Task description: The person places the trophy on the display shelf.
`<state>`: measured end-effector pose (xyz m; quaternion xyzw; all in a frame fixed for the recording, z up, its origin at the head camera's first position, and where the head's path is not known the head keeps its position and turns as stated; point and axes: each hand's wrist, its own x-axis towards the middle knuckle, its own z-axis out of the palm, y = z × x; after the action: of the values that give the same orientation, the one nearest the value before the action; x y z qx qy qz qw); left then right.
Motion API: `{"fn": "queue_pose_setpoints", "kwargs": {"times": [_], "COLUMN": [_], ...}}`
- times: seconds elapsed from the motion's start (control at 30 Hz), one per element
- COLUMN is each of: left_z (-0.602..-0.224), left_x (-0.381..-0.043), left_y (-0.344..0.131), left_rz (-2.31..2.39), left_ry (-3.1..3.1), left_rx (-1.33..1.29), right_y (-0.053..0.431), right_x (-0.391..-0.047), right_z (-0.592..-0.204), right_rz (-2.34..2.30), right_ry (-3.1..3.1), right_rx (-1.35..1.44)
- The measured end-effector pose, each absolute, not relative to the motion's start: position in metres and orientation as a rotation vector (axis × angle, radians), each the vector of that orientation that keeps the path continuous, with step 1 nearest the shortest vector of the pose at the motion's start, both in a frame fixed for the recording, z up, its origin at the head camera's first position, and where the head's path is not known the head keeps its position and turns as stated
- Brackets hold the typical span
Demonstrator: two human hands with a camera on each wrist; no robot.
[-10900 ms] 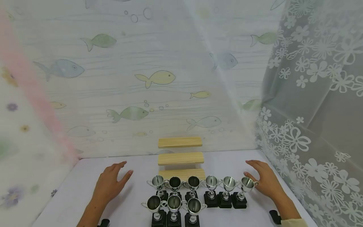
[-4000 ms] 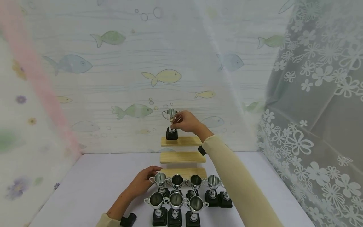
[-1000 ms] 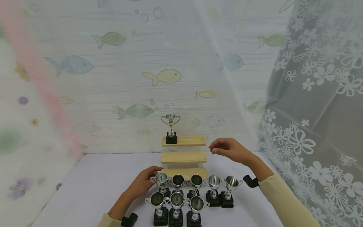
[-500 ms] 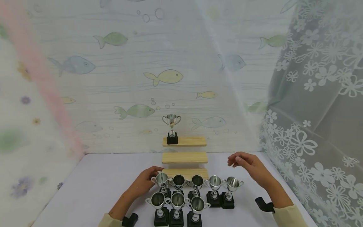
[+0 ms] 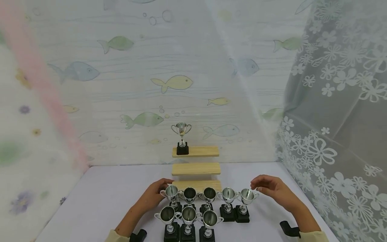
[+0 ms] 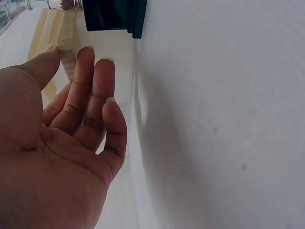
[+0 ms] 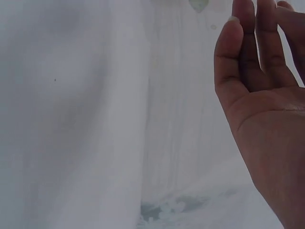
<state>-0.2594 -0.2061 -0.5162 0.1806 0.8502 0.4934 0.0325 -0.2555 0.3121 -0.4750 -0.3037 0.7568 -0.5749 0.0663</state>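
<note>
A small silver trophy (image 5: pixel 181 133) with two handles and a black base stands upright on the left end of the top wooden step (image 5: pixel 202 152). More such trophies stand on the table: a back row ending at the rightmost trophy (image 5: pixel 246 199), and a front row of three with a middle trophy (image 5: pixel 188 217). My left hand (image 5: pixel 152 195) rests at the left end of the lowest wooden step (image 5: pixel 196 185), its thumb touching the wood in the left wrist view while the other fingers stay loose. My right hand (image 5: pixel 273 188), holding nothing, hovers beside the rightmost trophy's handle, fingers loosely bent.
The middle wooden step (image 5: pixel 196 169) sits between the other two. Behind hangs a pale curtain (image 5: pixel 187 50) with printed fish, and a sheer flowered curtain (image 5: pixel 332 117) borders the right. Around the trophies lies the white table (image 5: pixel 112 181).
The trophy from the back row's right end was carried by my right hand onto the top step and let go. That hand has since moved back down and right; my left hand came to the stand.
</note>
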Motion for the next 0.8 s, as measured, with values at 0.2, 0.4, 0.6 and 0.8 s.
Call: {"fn": "queue_pose_setpoints", "kwargs": {"times": [0.2,0.4,0.6,0.8], "left_z": [-0.514,-0.513,-0.516,-0.513], "left_x": [-0.259,-0.259,-0.258,-0.257], "left_y": [-0.204,-0.204,-0.207,-0.206], "left_rz": [1.515,1.511,1.485,1.494], "left_ry": [2.626,2.623,2.653,2.649], "left_rx": [0.579,0.568,0.535,0.526], "right_y": [0.319,0.312,0.298,0.287], "right_x": [-0.255,-0.254,-0.255,-0.256], "right_z": [-0.479,-0.484,-0.491,-0.497], "right_rz": [-1.66,-1.567,-1.539,-1.508], "right_ry": [2.137,2.121,2.106,2.158], "right_rx": [-0.954,-0.967,-0.992,-0.963]}}
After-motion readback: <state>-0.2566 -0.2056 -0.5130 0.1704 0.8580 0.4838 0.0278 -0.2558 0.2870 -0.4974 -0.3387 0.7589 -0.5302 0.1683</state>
